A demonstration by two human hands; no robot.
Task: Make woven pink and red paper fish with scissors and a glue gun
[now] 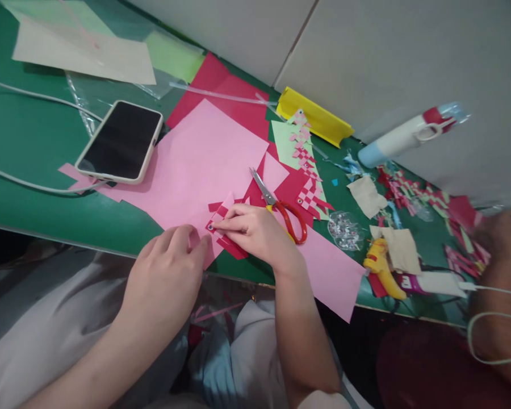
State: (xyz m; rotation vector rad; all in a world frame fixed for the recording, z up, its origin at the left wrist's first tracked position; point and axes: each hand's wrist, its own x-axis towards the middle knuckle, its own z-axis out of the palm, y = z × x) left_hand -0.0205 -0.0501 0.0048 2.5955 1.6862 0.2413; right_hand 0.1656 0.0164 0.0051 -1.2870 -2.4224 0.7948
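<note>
A woven pink and red paper fish with a round eye lies at the front edge of a large pink sheet. My right hand has its fingers pressed together on the fish, beside the eye. Just left of the fish, my left hand is curled, its thumb near the pink paper's edge; whether it grips anything is hidden. Red-handled scissors lie partly open behind my right wrist, blades pointing away. Several finished woven fish rest on a light green sheet to the right.
A phone with a cable lies left. At the back are a yellow holder and a bottle. A bag of small eyes and a yellow glue gun lie right. Another person's arm is at the far right.
</note>
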